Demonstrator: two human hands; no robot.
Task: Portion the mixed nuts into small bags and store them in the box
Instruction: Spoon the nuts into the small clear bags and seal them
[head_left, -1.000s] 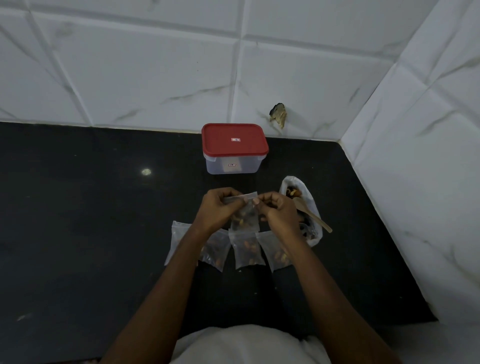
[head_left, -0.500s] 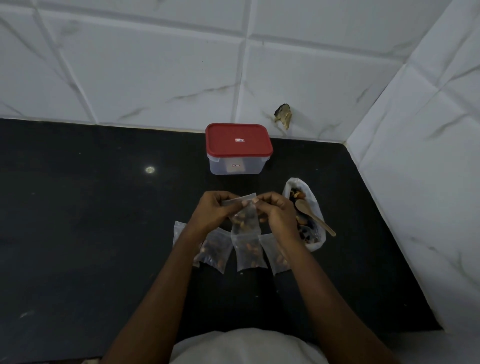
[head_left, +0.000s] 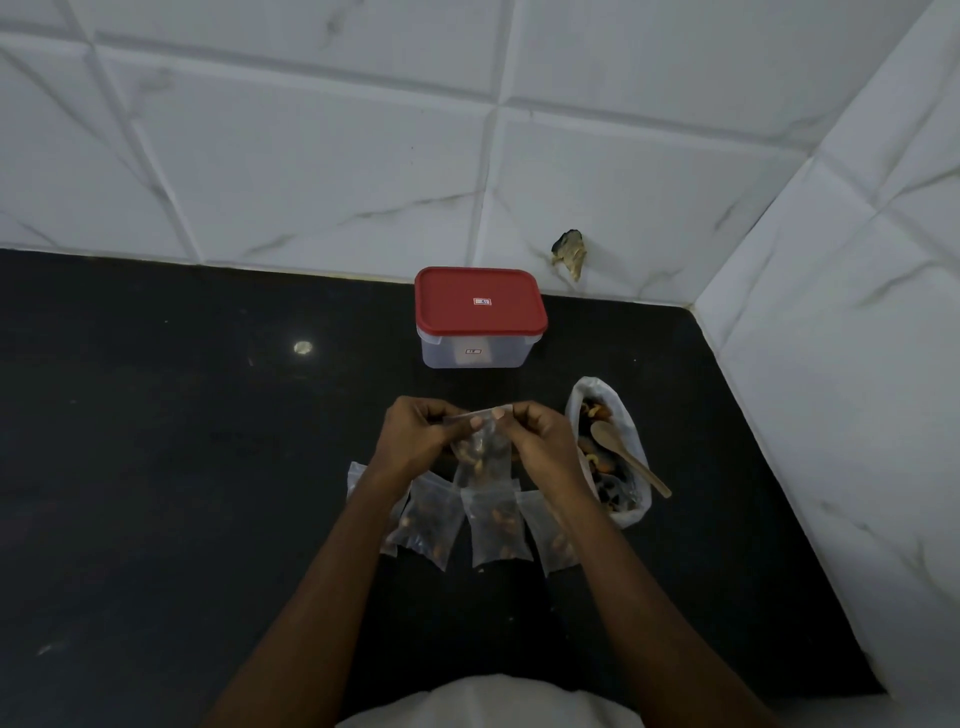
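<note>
Both hands are raised together over the counter (head_left: 156, 467), each closed in a pinch on the top edge of one small bag (head_left: 480, 457). Your left hand (head_left: 415, 441) holds the left end of the seal strip and your right hand (head_left: 540, 447) holds the right end. The strip runs left to right between them. The bag's long axis hangs straight down from your fingers, with nuts visible in its lower half. The light is dim, so it cannot be confirmed whether the seal is pressed shut along its full width.

Directly below your hands, on the side toward your body, a row of filled bags (head_left: 493, 525) lies flat on the counter, side by side, partly hidden by your forearms. Just beside your right hand stands the large supply bag (head_left: 623, 499), mouth open, with a wooden spoon (head_left: 631, 462) resting in it. That hand is clearly the nearer one for any further scooping.

Beyond your hands, straight ahead and apart from them, stands the box (head_left: 475, 353) against the tiled wall, its red lid (head_left: 480, 301) still seated. It lies about midway between your hands, so neither has the shorter reach. Judgement: storing cannot begin until the lid comes off.
</note>
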